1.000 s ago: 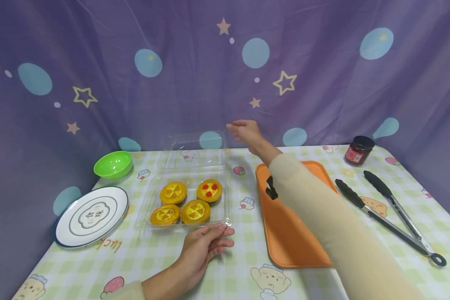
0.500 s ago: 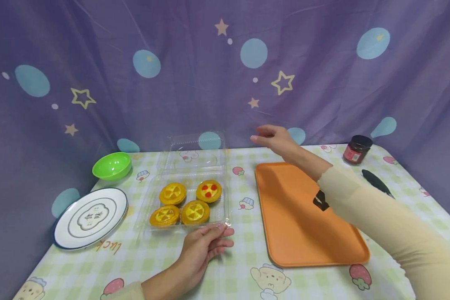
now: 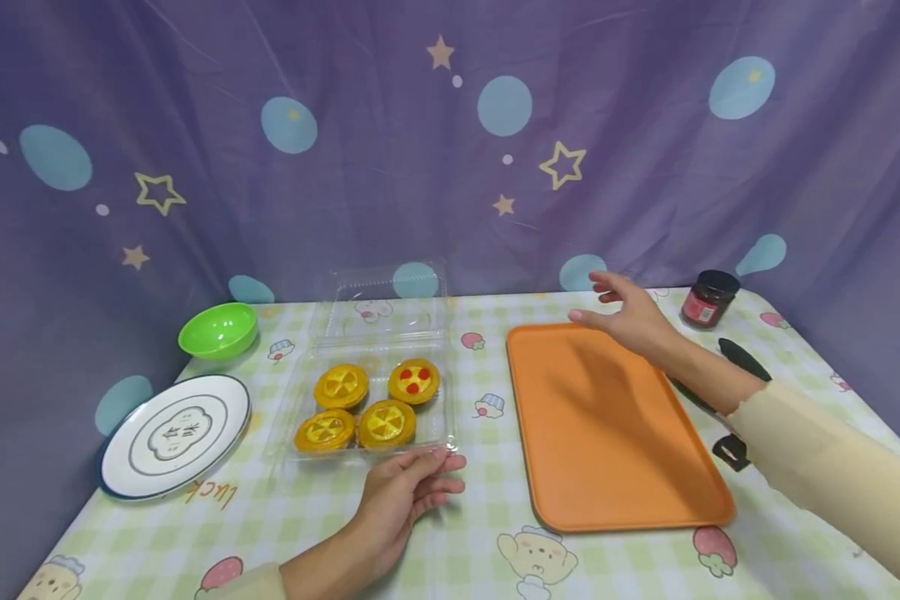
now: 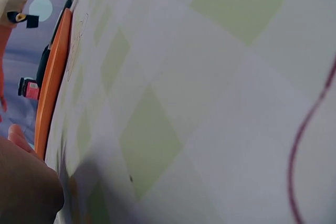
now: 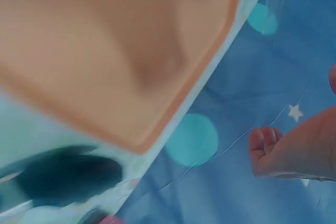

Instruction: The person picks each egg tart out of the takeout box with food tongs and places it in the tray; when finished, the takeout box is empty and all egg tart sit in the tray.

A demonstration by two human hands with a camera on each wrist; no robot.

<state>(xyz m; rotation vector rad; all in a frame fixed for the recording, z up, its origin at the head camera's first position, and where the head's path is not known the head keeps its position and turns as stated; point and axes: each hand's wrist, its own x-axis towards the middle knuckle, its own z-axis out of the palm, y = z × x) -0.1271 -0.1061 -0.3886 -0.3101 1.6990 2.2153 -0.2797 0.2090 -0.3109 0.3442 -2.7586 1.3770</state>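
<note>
In the head view, a hinged clear plastic container stands with its lid up at the back. Inside are several egg tarts, one with red dots on top. My left hand is at the container's front right corner, thumb and forefinger pinching its rim, the other fingers loose. My right hand hovers over the far right end of an orange tray, thumb and fingers spread, holding nothing. Its shadow falls on the tray. In the right wrist view, the right hand's fingers show at the right.
A white plate and a green bowl stand at the left. Beyond the tray, the right forearm partly hides the tongs. A dark-lidded jar stands at the back right, near the purple curtain.
My right hand has moved right from beside the raised lid to over the tray's far end, its fingers spreading. The left hand stays at the container's corner.
</note>
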